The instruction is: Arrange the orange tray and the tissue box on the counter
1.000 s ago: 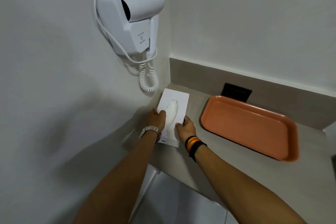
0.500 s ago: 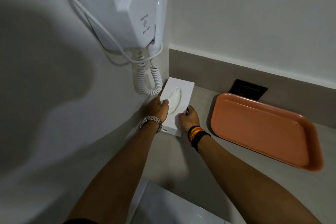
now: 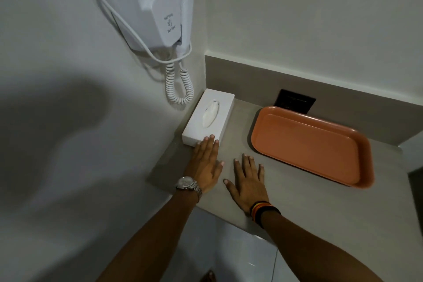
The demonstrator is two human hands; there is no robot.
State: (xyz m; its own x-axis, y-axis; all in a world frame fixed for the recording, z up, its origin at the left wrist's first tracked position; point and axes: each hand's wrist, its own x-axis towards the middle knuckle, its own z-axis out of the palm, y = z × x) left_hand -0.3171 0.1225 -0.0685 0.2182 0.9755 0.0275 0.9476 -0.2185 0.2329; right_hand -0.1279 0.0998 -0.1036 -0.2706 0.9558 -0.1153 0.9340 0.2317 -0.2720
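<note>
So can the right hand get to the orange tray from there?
Probably yes. The right hand lies flat and open on the counter, and only bare counter shows between it and the orange tray.

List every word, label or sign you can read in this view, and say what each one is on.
"Wall hung": upper line on the front plate of the white hair dryer, faint and partly blurred.
"Hair dryer": lower line on the same plate, below a small symbol too blurred to make out.
Tissue box: no print visible.
Orange tray: no print visible.
Dark wall socket: any marking is too dark to read.
Wristwatch: dial too small to read.
</note>
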